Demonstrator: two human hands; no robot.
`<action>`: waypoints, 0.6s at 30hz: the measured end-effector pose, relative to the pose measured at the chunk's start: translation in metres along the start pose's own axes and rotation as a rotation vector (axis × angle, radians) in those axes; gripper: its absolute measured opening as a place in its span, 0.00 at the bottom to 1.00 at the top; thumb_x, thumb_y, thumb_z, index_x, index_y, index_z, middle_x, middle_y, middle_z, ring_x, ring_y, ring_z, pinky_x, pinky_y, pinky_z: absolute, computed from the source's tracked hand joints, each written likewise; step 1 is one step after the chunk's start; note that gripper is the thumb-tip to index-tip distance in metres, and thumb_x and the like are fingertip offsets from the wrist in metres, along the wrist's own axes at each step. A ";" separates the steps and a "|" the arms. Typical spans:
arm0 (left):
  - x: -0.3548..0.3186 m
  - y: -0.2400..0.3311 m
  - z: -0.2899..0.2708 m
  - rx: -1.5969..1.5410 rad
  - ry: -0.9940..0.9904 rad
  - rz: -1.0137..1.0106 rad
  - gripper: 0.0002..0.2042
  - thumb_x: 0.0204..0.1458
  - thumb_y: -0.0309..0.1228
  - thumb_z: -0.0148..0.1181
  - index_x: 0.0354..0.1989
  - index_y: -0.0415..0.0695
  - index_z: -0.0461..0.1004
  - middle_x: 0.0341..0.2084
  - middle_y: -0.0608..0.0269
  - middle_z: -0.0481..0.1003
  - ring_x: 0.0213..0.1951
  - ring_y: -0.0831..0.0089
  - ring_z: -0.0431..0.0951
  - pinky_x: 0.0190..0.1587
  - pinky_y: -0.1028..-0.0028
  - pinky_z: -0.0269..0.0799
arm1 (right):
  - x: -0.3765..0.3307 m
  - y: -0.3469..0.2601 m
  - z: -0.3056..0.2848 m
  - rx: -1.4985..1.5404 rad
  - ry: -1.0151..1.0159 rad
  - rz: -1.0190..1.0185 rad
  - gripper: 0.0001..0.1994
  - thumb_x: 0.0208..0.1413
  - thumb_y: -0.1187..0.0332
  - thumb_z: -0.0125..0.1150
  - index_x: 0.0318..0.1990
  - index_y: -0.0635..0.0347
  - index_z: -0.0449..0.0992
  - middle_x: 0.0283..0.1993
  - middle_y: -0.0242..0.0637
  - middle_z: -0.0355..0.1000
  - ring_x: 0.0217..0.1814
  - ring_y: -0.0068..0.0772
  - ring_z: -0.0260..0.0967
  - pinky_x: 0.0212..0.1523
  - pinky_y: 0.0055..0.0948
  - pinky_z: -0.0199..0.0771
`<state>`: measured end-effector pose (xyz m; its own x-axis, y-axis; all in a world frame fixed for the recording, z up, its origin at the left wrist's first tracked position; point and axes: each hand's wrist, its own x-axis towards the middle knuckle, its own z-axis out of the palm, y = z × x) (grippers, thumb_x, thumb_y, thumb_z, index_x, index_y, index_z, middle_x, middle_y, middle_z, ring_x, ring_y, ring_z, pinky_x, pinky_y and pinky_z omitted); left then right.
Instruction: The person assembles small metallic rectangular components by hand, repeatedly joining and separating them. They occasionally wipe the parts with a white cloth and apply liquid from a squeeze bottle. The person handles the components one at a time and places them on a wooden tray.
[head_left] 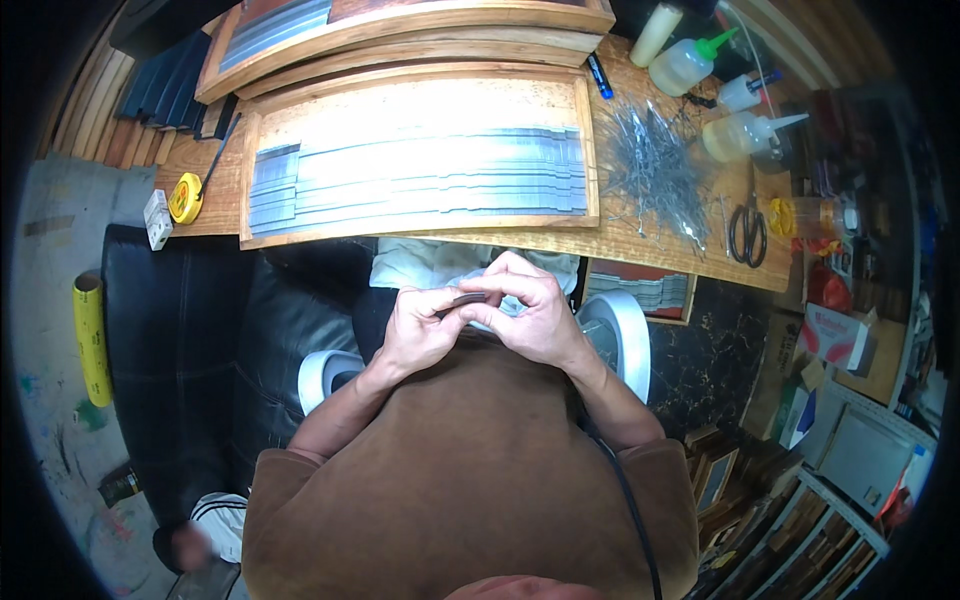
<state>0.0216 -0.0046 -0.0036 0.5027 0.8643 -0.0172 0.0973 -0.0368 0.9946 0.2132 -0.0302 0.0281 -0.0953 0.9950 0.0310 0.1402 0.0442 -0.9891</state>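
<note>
In front of my chest, just off the table's front edge, both hands are close together. My left hand (418, 326) is closed, with thumb and fingers pinching a small, thin dark brown piece (466, 300). On its other side my right hand (535, 312) curls inward, its fingertips against the same piece. Fingers cover most of it, so its full shape and kind are hidden. Beyond my hands a shallow wooden tray (420, 237) rests on the table, holding rows of flat grey metal strips (430, 185).
A second tray (420, 45) stands behind. To the right lie a pile of thin wires (655, 175), scissors (748, 236) and squeeze bottles (685, 68). A yellow tape measure (186, 198) sits at left. Grey chair arms (628, 340) flank me; a black sofa (170, 340) is at left.
</note>
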 end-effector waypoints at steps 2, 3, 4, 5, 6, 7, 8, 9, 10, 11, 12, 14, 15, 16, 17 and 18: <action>-0.001 -0.002 -0.001 0.066 -0.002 0.018 0.06 0.61 0.23 0.68 0.43 0.34 0.85 0.27 0.56 0.85 0.27 0.81 0.81 0.32 0.77 0.76 | -0.001 0.009 0.001 -0.031 0.014 -0.062 0.08 0.54 0.77 0.75 0.43 0.63 0.88 0.35 0.35 0.76 0.33 0.26 0.73 0.34 0.24 0.72; -0.001 0.000 -0.002 0.121 -0.007 0.033 0.06 0.60 0.23 0.68 0.43 0.34 0.85 0.27 0.55 0.85 0.27 0.80 0.81 0.31 0.77 0.76 | -0.001 0.012 0.002 -0.045 0.022 -0.093 0.08 0.55 0.76 0.74 0.43 0.63 0.88 0.35 0.35 0.76 0.32 0.26 0.73 0.32 0.24 0.72; -0.001 0.001 -0.003 0.177 -0.012 0.047 0.06 0.60 0.23 0.68 0.42 0.34 0.85 0.26 0.55 0.85 0.26 0.80 0.82 0.31 0.77 0.76 | -0.002 0.014 0.003 -0.051 0.033 -0.112 0.08 0.55 0.76 0.74 0.42 0.63 0.88 0.35 0.35 0.76 0.32 0.26 0.73 0.32 0.24 0.72; -0.001 0.000 -0.004 0.182 -0.010 0.057 0.05 0.60 0.22 0.68 0.42 0.34 0.85 0.26 0.54 0.84 0.26 0.79 0.82 0.31 0.77 0.76 | -0.002 0.014 0.004 -0.057 0.043 -0.131 0.08 0.55 0.76 0.74 0.42 0.62 0.88 0.35 0.35 0.76 0.32 0.26 0.73 0.32 0.24 0.72; -0.002 -0.001 -0.004 0.186 -0.009 0.067 0.05 0.60 0.22 0.68 0.42 0.35 0.85 0.26 0.53 0.84 0.26 0.79 0.82 0.31 0.77 0.76 | -0.002 0.015 0.005 -0.063 0.054 -0.151 0.08 0.55 0.76 0.74 0.42 0.62 0.88 0.35 0.35 0.76 0.32 0.26 0.73 0.32 0.24 0.72; -0.002 -0.001 -0.005 0.191 -0.008 0.076 0.05 0.59 0.22 0.68 0.41 0.35 0.85 0.25 0.52 0.83 0.26 0.79 0.82 0.31 0.77 0.76 | -0.002 0.015 0.007 -0.069 0.065 -0.170 0.08 0.55 0.76 0.74 0.42 0.62 0.88 0.35 0.35 0.76 0.32 0.26 0.73 0.32 0.24 0.72; -0.002 0.000 -0.005 0.185 -0.014 0.070 0.06 0.59 0.21 0.68 0.42 0.35 0.85 0.26 0.53 0.84 0.26 0.79 0.82 0.31 0.77 0.76 | -0.001 0.015 0.008 -0.076 0.076 -0.190 0.08 0.55 0.77 0.74 0.42 0.62 0.88 0.34 0.35 0.76 0.32 0.26 0.73 0.32 0.24 0.72; -0.001 0.002 -0.006 0.179 -0.022 0.063 0.06 0.59 0.21 0.67 0.43 0.35 0.85 0.26 0.54 0.84 0.26 0.79 0.82 0.31 0.77 0.76 | -0.001 0.015 0.009 -0.082 0.087 -0.210 0.08 0.54 0.77 0.74 0.42 0.62 0.88 0.34 0.35 0.75 0.32 0.26 0.73 0.31 0.24 0.72; -0.001 0.003 -0.007 0.173 -0.030 0.056 0.07 0.59 0.21 0.67 0.44 0.35 0.85 0.26 0.54 0.84 0.27 0.79 0.83 0.32 0.77 0.77 | 0.000 0.016 0.008 -0.080 0.086 -0.224 0.08 0.54 0.77 0.74 0.42 0.62 0.88 0.34 0.35 0.75 0.32 0.26 0.73 0.31 0.24 0.72; -0.001 0.002 -0.005 0.140 0.003 0.065 0.07 0.58 0.20 0.67 0.44 0.35 0.85 0.26 0.53 0.84 0.25 0.78 0.82 0.30 0.76 0.76 | 0.002 0.017 0.008 -0.079 0.083 -0.237 0.08 0.54 0.77 0.74 0.42 0.62 0.88 0.34 0.35 0.75 0.33 0.26 0.73 0.31 0.24 0.72; -0.001 0.002 -0.002 0.108 0.036 0.074 0.08 0.58 0.18 0.66 0.44 0.36 0.85 0.25 0.52 0.83 0.24 0.78 0.80 0.29 0.76 0.74 | 0.004 0.017 0.008 -0.078 0.081 -0.250 0.08 0.54 0.78 0.74 0.42 0.62 0.88 0.34 0.35 0.75 0.33 0.26 0.73 0.31 0.24 0.72; -0.001 0.000 0.001 0.061 0.080 0.097 0.09 0.57 0.17 0.66 0.45 0.36 0.85 0.25 0.51 0.83 0.23 0.77 0.80 0.28 0.76 0.74 | 0.005 0.004 0.008 -0.036 0.060 -0.171 0.08 0.54 0.78 0.74 0.42 0.62 0.87 0.35 0.35 0.75 0.33 0.25 0.72 0.31 0.24 0.72; -0.001 -0.001 0.002 0.046 0.092 0.112 0.09 0.57 0.17 0.65 0.45 0.36 0.85 0.26 0.51 0.83 0.23 0.77 0.81 0.28 0.75 0.75 | 0.006 0.000 0.008 -0.015 0.050 -0.132 0.08 0.54 0.79 0.74 0.42 0.62 0.87 0.35 0.35 0.75 0.33 0.25 0.72 0.31 0.24 0.72; -0.001 -0.002 0.003 0.032 0.105 0.127 0.10 0.56 0.16 0.65 0.45 0.36 0.85 0.27 0.51 0.83 0.24 0.77 0.81 0.29 0.75 0.75 | 0.006 0.002 0.007 -0.029 0.038 -0.138 0.08 0.54 0.79 0.74 0.42 0.62 0.87 0.35 0.35 0.75 0.33 0.25 0.72 0.31 0.24 0.72; 0.001 -0.001 0.005 0.042 0.110 0.158 0.10 0.56 0.16 0.65 0.46 0.35 0.85 0.27 0.50 0.83 0.25 0.75 0.83 0.30 0.76 0.76 | 0.005 0.005 0.005 -0.046 0.026 -0.142 0.08 0.54 0.79 0.74 0.42 0.62 0.87 0.35 0.35 0.75 0.33 0.25 0.72 0.31 0.24 0.72; 0.001 0.001 0.004 0.079 0.092 0.146 0.09 0.57 0.17 0.65 0.45 0.35 0.85 0.27 0.51 0.84 0.26 0.75 0.83 0.31 0.76 0.77 | 0.005 0.007 0.004 -0.062 0.014 -0.146 0.08 0.54 0.79 0.74 0.42 0.62 0.87 0.35 0.35 0.75 0.33 0.25 0.72 0.31 0.24 0.72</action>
<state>0.0252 -0.0061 -0.0034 0.4363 0.8888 0.1402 0.0974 -0.2016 0.9746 0.2099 -0.0255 0.0208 -0.1052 0.9788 0.1760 0.1863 0.1932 -0.9633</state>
